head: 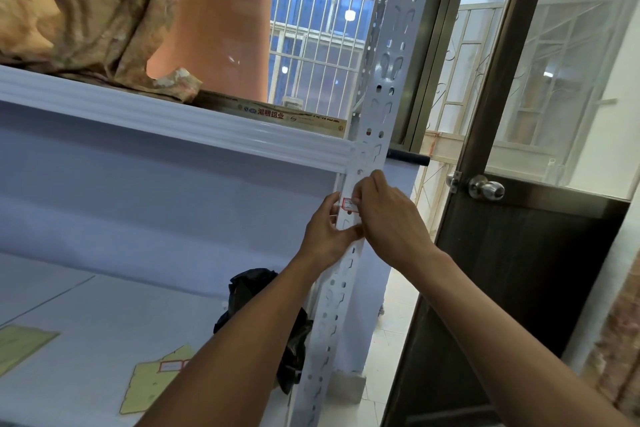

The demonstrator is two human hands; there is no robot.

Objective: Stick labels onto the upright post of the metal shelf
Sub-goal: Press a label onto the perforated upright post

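Observation:
The white perforated upright post (pixel 384 87) of the metal shelf runs from the top right down to the bottom middle. A small white label with a red border (pixel 349 204) lies against the post just below the shelf beam. My left hand (pixel 325 232) grips the post from the left, thumb on its front below the label. My right hand (pixel 388 215) comes from the right, its fingertips pressing on the label's right part and hiding it. On the lower shelf lies a yellow backing sheet (pixel 156 381) with another red-bordered label (pixel 171 366).
A white shelf beam (pixel 173 121) crosses at mid height, with a bundle of beige fabric (pixel 86 10) and a long printed box (pixel 277 114) on top. A black plastic bag (pixel 263 315) sits by the post. A dark door with a round knob (pixel 485 187) stands at the right.

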